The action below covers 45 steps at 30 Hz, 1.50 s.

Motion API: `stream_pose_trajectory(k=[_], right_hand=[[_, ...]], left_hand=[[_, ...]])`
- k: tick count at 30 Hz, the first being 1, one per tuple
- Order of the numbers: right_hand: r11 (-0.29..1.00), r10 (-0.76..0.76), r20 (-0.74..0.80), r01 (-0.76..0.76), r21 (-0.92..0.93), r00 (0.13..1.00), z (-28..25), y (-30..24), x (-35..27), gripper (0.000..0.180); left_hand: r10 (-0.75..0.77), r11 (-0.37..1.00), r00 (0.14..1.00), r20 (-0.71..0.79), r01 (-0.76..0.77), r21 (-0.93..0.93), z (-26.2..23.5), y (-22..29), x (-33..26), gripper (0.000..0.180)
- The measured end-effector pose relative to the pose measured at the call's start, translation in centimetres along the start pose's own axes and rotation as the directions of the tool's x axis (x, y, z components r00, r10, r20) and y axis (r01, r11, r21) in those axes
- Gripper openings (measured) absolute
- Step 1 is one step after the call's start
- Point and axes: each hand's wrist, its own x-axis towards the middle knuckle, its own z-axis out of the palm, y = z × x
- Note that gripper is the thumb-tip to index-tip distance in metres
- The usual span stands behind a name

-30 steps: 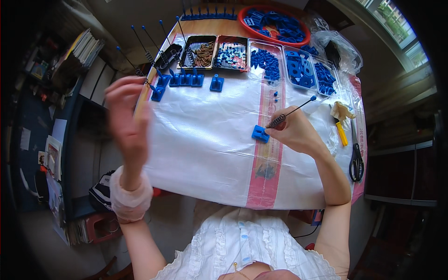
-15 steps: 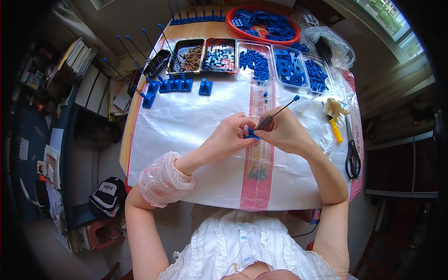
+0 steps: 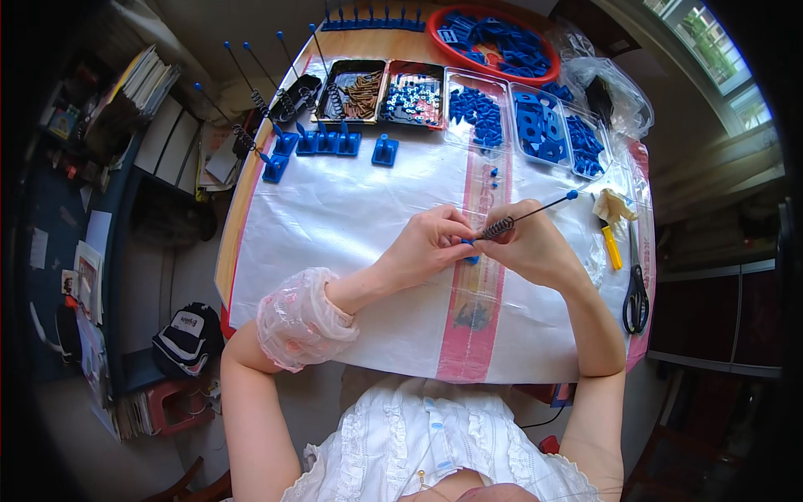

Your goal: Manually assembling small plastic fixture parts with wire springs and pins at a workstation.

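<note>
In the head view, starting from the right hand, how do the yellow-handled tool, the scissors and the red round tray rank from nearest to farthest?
From the right hand:
1. Yellow-handled tool, just to its right on the white sheet.
2. Scissors, further right, near the table edge.
3. Red round tray, at the far end of the table, holding blue parts.

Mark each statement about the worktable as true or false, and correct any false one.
1. Both hands meet at a thin rod with a spring. True.
2. The scissors lie by the person's left hand. False: they lie at the table's right edge, beyond the right hand.
3. The red round tray holds blue parts. True.
4. The left forearm is bare. False: it wears a clear plastic sleeve cover.
5. The rod's tip is blue. True.
</note>
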Motion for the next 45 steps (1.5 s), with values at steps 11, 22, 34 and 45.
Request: stream_pose_trajectory(k=[11, 22, 34, 45], right_hand=[[1.0, -0.002, 0.011, 0.002, 0.031, 1.0, 0.1, -0.1, 0.1, 0.014], [0.99, -0.069, -0.032, 0.072, 0.119, 0.997, -1.4, -0.7, -0.8, 0.013], [0.807, -0.081, -0.291, 0.234, 0.543, 0.953, 2.8, 5.9, -4.1, 0.011], [0.643, 0.103, -0.236, 0.116, 0.757, 0.966, 4.0, 7.3, -4.1, 0.009]], left_hand=[[-0.01, 1.0, 1.0, -0.028, 0.01, -0.006, -0.2, 0.2, -0.2, 0.017], [0.215, 0.971, 0.974, -0.069, -0.205, 0.123, 0.0, 1.5, -0.1, 0.009], [0.152, 0.988, 0.988, 0.002, -0.152, -0.009, 0.9, 2.5, -0.6, 0.011], [-0.098, 0.975, 0.99, 0.103, 0.116, -0.19, 1.0, 2.4, -0.7, 0.012]])
